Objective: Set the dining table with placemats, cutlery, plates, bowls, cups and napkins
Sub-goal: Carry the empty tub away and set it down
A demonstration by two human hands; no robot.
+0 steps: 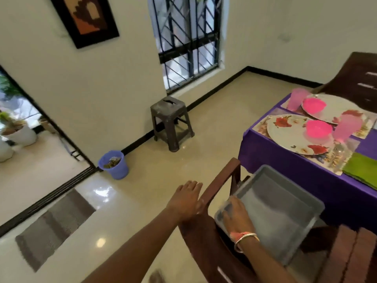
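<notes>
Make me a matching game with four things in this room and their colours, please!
Things:
1. bucket
2. napkin
3. near bowl
4. tub

Colours:
A. pink
B. grey
C. blue
D. green

Pairs: 1-C, 2-D, 3-A, 4-B

right hand (236,214) gripping grey tray (285,213), left hand (186,198) flat
</notes>
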